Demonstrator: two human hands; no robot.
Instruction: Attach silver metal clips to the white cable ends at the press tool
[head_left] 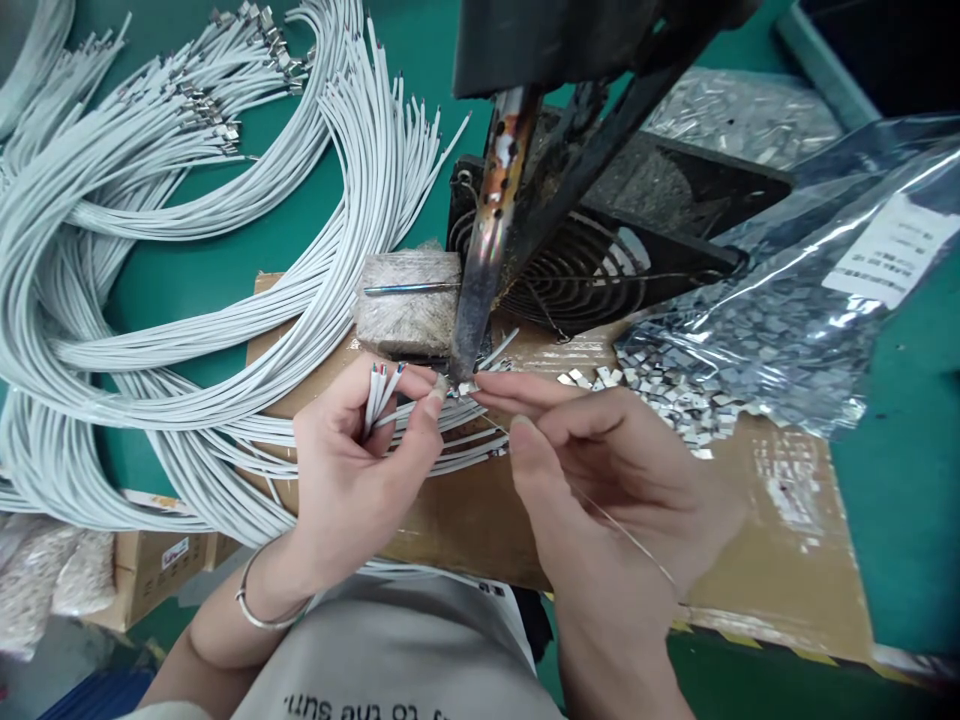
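Note:
My left hand (pixel 352 480) is closed on several white cables (pixel 373 402), their coloured inner wires showing at the cut ends. Thumb and index finger pinch one cable by a small metal connector (pixel 466 389). Directly above the connector comes down the tip of a mounted soldering iron (pixel 487 235), which looks to touch it or nearly so. My right hand (pixel 600 470) is closed on a thin solder wire (pixel 628 535) that runs across the palm toward the connector. Its index fingertip is beside the connector; whether it touches cannot be made out.
A loose pile of metal connectors (pixel 686 400) spills from a plastic bag (pixel 795 320) at right. A black fan (pixel 577 265) stands behind the iron, a worn block (pixel 409 300) to its left. Cable bundles (pixel 217 335) cover the left. Cardboard (pixel 772 520) lies underneath.

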